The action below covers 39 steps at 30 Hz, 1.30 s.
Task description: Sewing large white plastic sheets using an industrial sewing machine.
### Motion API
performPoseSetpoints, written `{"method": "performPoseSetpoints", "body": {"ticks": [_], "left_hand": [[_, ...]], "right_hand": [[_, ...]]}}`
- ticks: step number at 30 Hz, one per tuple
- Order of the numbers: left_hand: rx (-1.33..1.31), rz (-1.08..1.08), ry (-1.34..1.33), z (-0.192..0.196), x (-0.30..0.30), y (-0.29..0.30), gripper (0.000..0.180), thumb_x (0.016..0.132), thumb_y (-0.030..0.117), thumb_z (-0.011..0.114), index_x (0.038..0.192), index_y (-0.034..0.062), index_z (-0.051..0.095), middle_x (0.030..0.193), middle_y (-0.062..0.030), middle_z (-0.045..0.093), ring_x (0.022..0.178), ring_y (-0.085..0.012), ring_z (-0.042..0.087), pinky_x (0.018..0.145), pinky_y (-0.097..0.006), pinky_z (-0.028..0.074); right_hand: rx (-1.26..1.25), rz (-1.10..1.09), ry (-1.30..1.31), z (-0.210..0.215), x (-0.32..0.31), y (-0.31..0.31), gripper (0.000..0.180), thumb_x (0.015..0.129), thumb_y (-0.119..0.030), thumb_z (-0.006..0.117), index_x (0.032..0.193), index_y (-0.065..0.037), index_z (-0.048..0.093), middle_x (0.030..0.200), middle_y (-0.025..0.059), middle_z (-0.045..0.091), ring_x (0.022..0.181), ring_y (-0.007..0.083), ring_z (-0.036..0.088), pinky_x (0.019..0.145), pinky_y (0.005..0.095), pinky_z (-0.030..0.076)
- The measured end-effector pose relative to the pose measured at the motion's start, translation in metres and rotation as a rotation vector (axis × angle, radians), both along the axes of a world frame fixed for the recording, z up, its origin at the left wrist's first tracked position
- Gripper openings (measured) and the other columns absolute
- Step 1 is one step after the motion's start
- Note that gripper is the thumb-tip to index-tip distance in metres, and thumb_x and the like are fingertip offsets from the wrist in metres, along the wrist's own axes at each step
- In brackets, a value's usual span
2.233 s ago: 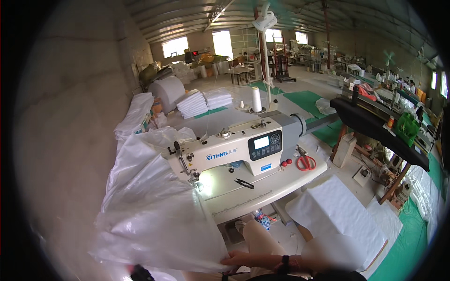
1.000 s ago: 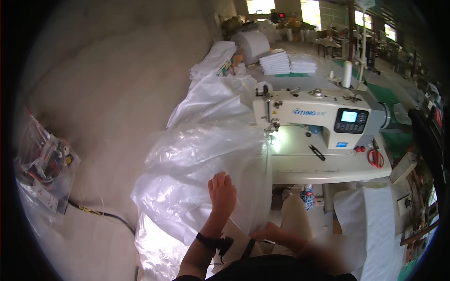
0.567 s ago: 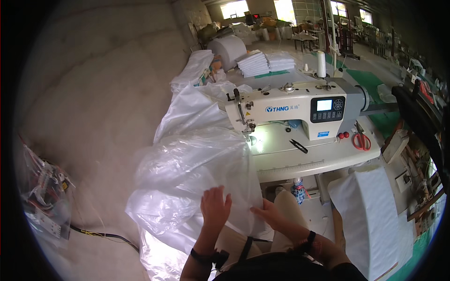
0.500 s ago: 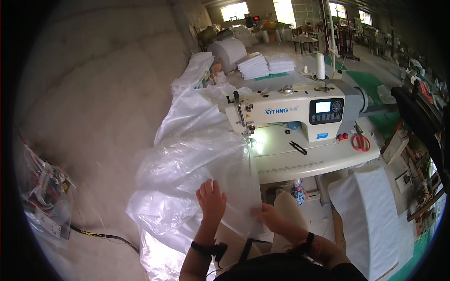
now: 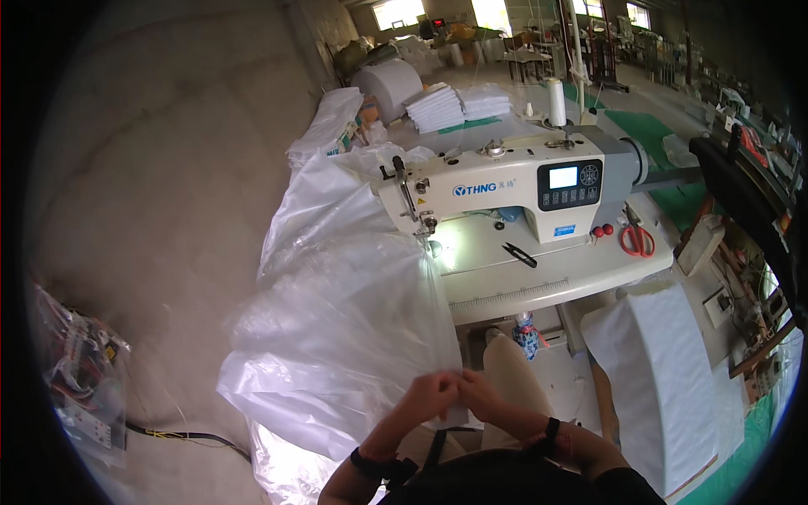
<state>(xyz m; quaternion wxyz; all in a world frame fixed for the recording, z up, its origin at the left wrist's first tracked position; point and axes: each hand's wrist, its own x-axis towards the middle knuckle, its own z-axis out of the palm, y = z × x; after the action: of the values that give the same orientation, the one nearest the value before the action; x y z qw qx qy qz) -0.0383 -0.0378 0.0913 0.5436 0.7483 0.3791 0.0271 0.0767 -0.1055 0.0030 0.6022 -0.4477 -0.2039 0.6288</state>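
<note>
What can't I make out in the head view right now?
All in the head view:
Left hand and right hand: bunched together, hiding any grip on the plastic sheet.
Sewing machine: needle too small beside bright glare.
Clear bag: left edge lost in dark rim.

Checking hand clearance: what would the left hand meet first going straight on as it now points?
The right hand, most likely. The left hand points at it, fingertips seeming to touch near the translucent plastic sheet's edge; depth is unclear.
</note>
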Motion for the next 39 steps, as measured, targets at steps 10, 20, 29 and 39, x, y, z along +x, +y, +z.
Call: {"method": "performPoseSetpoints", "body": {"ticks": [10,20,29,39], "left_hand": [[1.278,-0.059,0.039,-0.008,-0.048,-0.007,0.027,0.074,0.024,0.069,0.088,0.0037,0.058,0.090,-0.0105,0.060,0.092,-0.0293,0.055,0.087,-0.041,0.039],[-0.012,-0.201,-0.179,0.018,-0.047,-0.028,0.015,0.089,0.013,0.056,0.082,0.0004,0.059,0.068,-0.0067,0.060,0.064,-0.0143,0.062,0.060,-0.028,0.049],[0.653,-0.013,-0.478,0.021,-0.053,-0.052,0.016,0.079,0.016,0.066,0.084,0.0021,0.061,0.074,-0.0082,0.059,0.067,-0.0207,0.059,0.062,-0.031,0.048],[0.954,-0.010,-0.267,-0.008,-0.057,-0.040,0.013,0.082,0.011,0.057,0.092,0.0022,0.057,0.081,-0.0134,0.062,0.078,-0.0312,0.060,0.070,-0.040,0.048]], "right_hand": [[-0.053,0.006,0.010,-0.012,0.008,-0.017,0.029,0.088,-0.023,0.059,0.109,-0.002,0.060,0.096,0.0040,0.063,0.084,0.0113,0.059,0.073,0.0272,0.048],[0.031,0.031,-0.013,-0.008,0.001,-0.029,0.031,0.088,-0.017,0.057,0.114,-0.001,0.056,0.098,0.0050,0.062,0.086,0.0133,0.059,0.076,0.0281,0.049],[0.031,0.010,-0.042,0.010,0.002,-0.042,0.028,0.092,-0.022,0.054,0.111,-0.002,0.058,0.095,0.0031,0.062,0.085,0.0107,0.057,0.076,0.0270,0.048],[0.026,-0.047,-0.169,0.002,-0.005,-0.040,0.027,0.092,-0.020,0.052,0.110,-0.002,0.058,0.096,0.0029,0.062,0.088,0.0104,0.056,0.078,0.0260,0.046]]}}
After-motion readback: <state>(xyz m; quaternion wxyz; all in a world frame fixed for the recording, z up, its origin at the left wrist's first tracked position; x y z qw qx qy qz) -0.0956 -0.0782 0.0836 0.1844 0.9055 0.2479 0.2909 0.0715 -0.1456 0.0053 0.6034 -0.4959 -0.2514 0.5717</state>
